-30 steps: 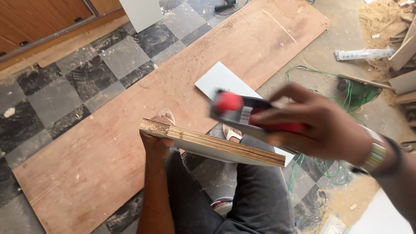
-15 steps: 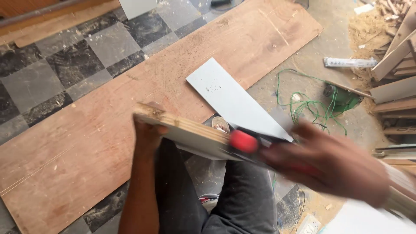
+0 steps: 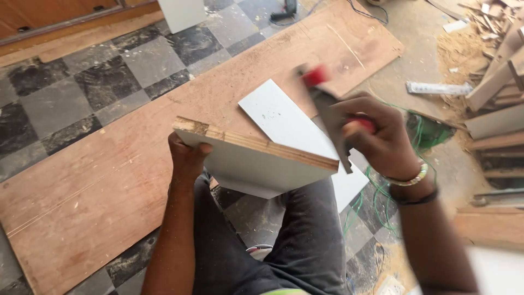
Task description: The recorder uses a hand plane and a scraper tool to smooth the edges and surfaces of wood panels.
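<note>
Near my lap: one white board (image 3: 256,164) pinched by left hand (image 3: 188,158); right hand (image 3: 382,139) fisted around one red-handled tool (image 3: 327,106).

Bright, even daylight with soft shadows; motion blur smears the right hand (image 3: 382,136) and the frame's right edge

board (image 3: 256,164): white face I held, tan layered edge
tool (image 3: 327,104): red and dark grey in my grip
floor (image 3: 71,93): grey and black checker, marbled
plywood (image 3: 109,180): reddish brown, faint streaks
wire (image 3: 420,136): green
trousers (image 3: 305,240): dark grey
bracelet (image 3: 406,180): pale beaded, a black band beside it
sawdust (image 3: 461,52): pale tan
</note>
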